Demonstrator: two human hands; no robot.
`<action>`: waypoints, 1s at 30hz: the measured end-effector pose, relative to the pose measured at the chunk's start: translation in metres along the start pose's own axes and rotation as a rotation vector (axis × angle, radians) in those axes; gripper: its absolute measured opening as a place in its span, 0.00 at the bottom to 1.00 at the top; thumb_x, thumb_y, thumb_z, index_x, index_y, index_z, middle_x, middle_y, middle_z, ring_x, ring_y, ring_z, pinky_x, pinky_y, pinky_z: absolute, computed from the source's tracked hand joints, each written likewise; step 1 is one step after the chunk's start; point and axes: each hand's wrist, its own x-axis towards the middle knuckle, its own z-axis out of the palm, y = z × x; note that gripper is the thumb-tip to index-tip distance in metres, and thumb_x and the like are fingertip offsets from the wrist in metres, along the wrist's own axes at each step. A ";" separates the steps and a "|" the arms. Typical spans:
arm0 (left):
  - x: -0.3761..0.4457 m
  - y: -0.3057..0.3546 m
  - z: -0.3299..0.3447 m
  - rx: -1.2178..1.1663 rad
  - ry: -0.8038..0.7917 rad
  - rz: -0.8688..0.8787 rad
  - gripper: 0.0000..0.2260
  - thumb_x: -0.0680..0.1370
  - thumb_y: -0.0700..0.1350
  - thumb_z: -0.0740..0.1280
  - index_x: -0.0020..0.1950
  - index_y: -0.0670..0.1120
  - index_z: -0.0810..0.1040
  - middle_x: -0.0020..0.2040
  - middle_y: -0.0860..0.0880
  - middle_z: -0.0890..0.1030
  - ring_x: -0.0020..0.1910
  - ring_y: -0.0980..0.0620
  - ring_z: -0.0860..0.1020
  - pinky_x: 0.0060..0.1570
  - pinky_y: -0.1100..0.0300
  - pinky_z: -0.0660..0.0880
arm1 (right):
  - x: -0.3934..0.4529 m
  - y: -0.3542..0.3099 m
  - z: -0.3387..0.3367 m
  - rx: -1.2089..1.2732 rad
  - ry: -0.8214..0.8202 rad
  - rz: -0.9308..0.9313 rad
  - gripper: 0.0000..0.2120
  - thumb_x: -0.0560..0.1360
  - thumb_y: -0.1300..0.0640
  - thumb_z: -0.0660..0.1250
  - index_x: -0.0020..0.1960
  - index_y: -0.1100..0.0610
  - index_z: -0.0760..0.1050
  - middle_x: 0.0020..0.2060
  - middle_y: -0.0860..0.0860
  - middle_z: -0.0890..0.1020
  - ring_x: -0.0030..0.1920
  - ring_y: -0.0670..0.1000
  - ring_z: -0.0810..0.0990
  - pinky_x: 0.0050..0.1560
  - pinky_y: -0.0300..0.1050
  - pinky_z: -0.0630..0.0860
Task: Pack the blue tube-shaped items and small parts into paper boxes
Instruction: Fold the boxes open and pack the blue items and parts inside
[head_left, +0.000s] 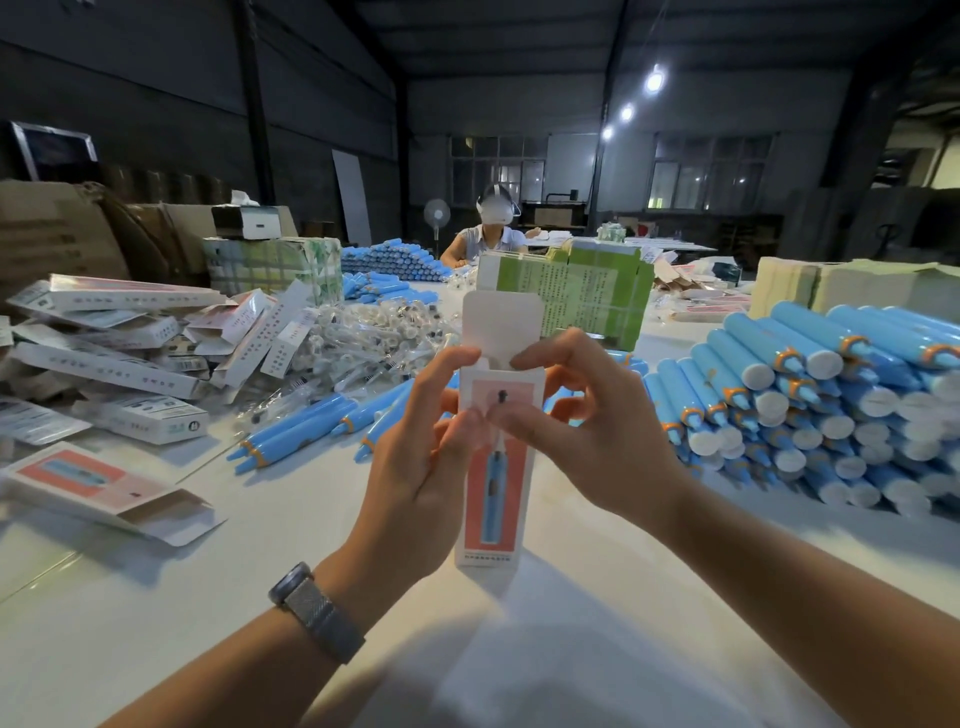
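Both hands, left hand (415, 457) and right hand (587, 431), grip upright paper box (496, 499) (top flap open); bare table (156, 597) beneath.

A dim warehouse packing floor — stacked blue tubes (810, 395) and printed boxes (130, 343) crowd a long white table (156, 597), brown cartons (52, 228) behind.

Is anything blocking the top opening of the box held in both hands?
Partly: fingers of both hands pinch the side flaps over the box mouth. The lid flap stands upright, clear of it.
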 end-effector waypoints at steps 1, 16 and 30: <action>0.000 0.000 0.000 0.012 -0.004 -0.002 0.15 0.81 0.53 0.58 0.67 0.67 0.68 0.51 0.53 0.82 0.47 0.47 0.82 0.46 0.48 0.81 | 0.000 0.001 0.000 -0.005 -0.001 -0.004 0.15 0.69 0.50 0.76 0.46 0.36 0.72 0.42 0.39 0.80 0.39 0.47 0.79 0.35 0.37 0.74; 0.002 -0.001 -0.001 0.087 0.024 0.032 0.15 0.81 0.52 0.58 0.66 0.67 0.69 0.49 0.50 0.82 0.44 0.43 0.81 0.42 0.41 0.79 | 0.011 -0.001 -0.014 0.244 -0.001 -0.037 0.04 0.73 0.61 0.70 0.44 0.54 0.82 0.46 0.49 0.82 0.46 0.51 0.82 0.44 0.54 0.80; 0.007 0.004 -0.002 0.105 0.033 0.050 0.11 0.83 0.60 0.54 0.65 0.71 0.61 0.48 0.53 0.82 0.47 0.48 0.84 0.40 0.51 0.83 | 0.012 0.000 -0.018 0.097 0.022 -0.124 0.07 0.74 0.61 0.72 0.49 0.52 0.81 0.44 0.46 0.85 0.44 0.48 0.81 0.43 0.43 0.77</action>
